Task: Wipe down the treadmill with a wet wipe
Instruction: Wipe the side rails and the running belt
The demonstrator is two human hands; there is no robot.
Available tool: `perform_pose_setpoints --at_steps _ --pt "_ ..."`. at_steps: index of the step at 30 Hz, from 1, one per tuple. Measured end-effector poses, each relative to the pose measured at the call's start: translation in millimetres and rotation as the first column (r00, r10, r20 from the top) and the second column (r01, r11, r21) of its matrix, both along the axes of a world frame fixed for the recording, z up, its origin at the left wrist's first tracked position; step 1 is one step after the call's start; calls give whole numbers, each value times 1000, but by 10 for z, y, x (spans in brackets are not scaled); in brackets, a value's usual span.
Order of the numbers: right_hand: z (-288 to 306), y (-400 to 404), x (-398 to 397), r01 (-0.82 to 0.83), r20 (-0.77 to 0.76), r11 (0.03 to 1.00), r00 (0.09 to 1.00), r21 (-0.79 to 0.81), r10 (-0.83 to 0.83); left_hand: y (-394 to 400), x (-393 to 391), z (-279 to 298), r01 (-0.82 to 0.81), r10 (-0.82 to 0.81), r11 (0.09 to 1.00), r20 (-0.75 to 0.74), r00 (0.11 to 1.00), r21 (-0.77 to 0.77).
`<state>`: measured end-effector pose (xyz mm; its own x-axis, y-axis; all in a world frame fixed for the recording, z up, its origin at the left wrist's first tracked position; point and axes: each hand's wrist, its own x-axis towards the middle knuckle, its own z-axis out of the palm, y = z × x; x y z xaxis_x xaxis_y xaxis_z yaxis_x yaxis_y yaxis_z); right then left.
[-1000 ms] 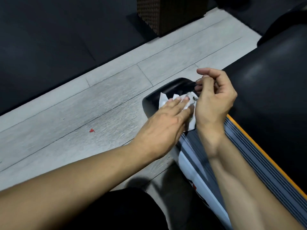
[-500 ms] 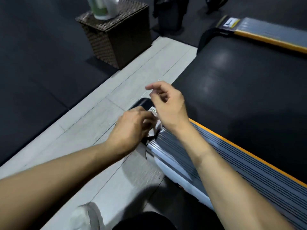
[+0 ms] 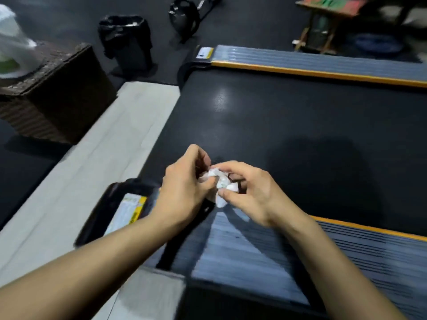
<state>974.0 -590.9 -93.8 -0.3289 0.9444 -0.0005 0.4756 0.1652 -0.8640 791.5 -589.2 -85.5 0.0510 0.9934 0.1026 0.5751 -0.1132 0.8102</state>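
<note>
A crumpled white wet wipe (image 3: 221,184) is bunched up between both hands, held in the air above the treadmill's near rear corner. My left hand (image 3: 184,188) pinches its left side with curled fingers. My right hand (image 3: 249,192) grips its right side with thumb and fingertips. The treadmill's black belt (image 3: 288,125) fills the middle of the view. Its grey ribbed side rail (image 3: 346,257) with an orange stripe runs below my right arm, and the far rail (image 3: 323,62) lies beyond the belt. A black end cap (image 3: 120,199) with a yellow-and-white label sits below my left hand.
A pale grey floor strip (image 3: 92,172) runs along the treadmill's left. A brown wicker box (image 3: 57,98) carrying a white and green container (image 3: 11,45) stands far left. A black lined bin (image 3: 127,42) and a wooden stand (image 3: 323,26) are at the back.
Both hands have lifted off the end cap with the wipe, which is now crumpled into a ball between them. My view has swung up and over the belt.
</note>
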Motion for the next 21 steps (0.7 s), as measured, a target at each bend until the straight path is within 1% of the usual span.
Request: perform_pose_setpoints --at_steps 3,5,7,8,9,11,12,14,16,18,19,20,21 --pt "45 -74 539 203 32 976 978 75 -206 202 541 2 178 -176 984 37 984 -32" --pt "89 -186 896 351 26 929 934 117 -356 277 974 18 308 -308 951 42 951 -10" --pt "124 -344 1267 487 44 858 866 162 -499 294 1407 23 439 -438 899 61 897 5" --pt "151 -430 1461 547 60 815 822 192 -566 285 1612 15 524 -521 852 85 849 -6" --pt "169 -534 1657 602 82 768 773 219 -629 247 1811 28 619 -614 785 99 783 -25" --pt "175 -795 2038 681 141 681 671 270 -727 91 2194 53 790 -787 613 62 614 -37" --pt "165 -946 2216 694 190 652 627 304 -756 -5 2368 68 850 -850 526 21 527 -29" --pt "139 -1295 2531 676 329 629 536 384 -777 -184 2693 55 923 -920 383 -108 377 -38" --pt "106 -1697 2805 634 492 637 424 439 -761 -359 2980 -7 952 -928 292 -265 260 -90" --pt "79 -2120 3091 646 601 628 311 434 -736 -532 3206 -60 960 -918 247 -348 189 -132" --pt "73 -2311 3232 672 627 618 285 409 -725 -616 3295 -72 966 -909 232 -378 174 -112" --pt "65 -2473 3368 683 653 622 277 383 -705 -691 3385 -92 974 -896 217 -407 174 -61" --pt "58 -2596 3482 672 684 651 290 353 -670 -761 3485 -109 980 -881 201 -437 181 1"
